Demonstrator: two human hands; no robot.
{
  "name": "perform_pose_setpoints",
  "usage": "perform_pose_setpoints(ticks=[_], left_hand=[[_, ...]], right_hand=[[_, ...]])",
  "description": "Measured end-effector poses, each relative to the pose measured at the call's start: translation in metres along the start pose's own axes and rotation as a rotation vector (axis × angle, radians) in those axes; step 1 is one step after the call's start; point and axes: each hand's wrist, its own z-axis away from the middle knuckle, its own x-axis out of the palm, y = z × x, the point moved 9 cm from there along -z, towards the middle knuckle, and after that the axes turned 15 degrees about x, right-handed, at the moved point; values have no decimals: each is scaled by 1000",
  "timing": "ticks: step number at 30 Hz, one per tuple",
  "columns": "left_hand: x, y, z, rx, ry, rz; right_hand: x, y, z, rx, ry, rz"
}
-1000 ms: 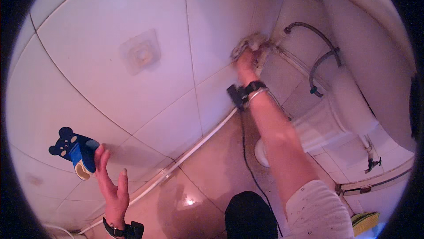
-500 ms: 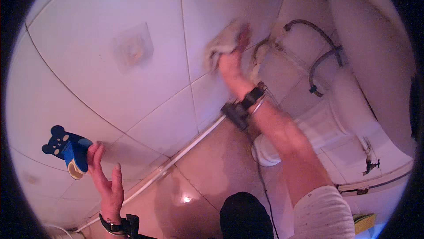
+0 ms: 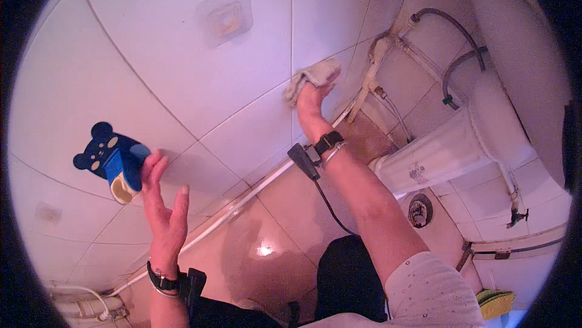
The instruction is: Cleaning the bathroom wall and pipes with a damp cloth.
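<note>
A pale grey-beige cloth (image 3: pixel 316 74) is bunched against the white tiled wall (image 3: pixel 236 79), close to a grout line, and my right hand (image 3: pixel 311 105) grips it from below. At the left, a dark blue bear-shaped holder (image 3: pixel 109 151) with a pale yellow opening is fixed to the wall. My left hand (image 3: pixel 163 210) is raised beside it, fingers stretched and thumb apart. The fingertips seem to touch the holder's right side, and nothing shows in that hand.
Grey hoses (image 3: pixel 451 22) and a beige pipe (image 3: pixel 376 55) run along the corner. A white pedestal (image 3: pixel 436 152) stands at right near a floor drain (image 3: pixel 420 210) and a small tap (image 3: pixel 517 217). A white pipe (image 3: pixel 242 199) follows the wall's base. A clear adhesive patch (image 3: pixel 225 17) sticks above.
My right hand and the cloth have moved down the wall. The view has shifted, so the bear holder and my left hand appear higher and farther right; the floor drain now shows.
</note>
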Motion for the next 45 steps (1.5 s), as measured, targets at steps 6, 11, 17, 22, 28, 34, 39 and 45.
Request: perform_pose_setpoints(ticks=[6, 11, 17, 22, 28, 34, 39, 45], left_hand=[[-2, -14, 11, 11, 42, 103], [-13, -8, 9, 5, 81, 107], [-18, -16, 13, -18, 103, 107], [-9, -9, 7, -41, 84, 96], [-5, -9, 7, -19, 74, 185], [-23, -12, 16, 20, 100, 138], [-14, -7, 13, 32, 74, 133], [-15, -5, 8, 13, 77, 140]], right_hand=[[98, -115, 167, -427, -57, 393], [109, -96, 247, -762, -234, 462], [83, -75, 197, -963, -556, 730], [-5, -97, 38, -692, -21, 596], [10, -132, -24, -415, 67, 349], [118, -160, 190, -594, -57, 419], [121, -142, 251, -824, -182, 354], [93, -91, 242, -997, -437, 655]])
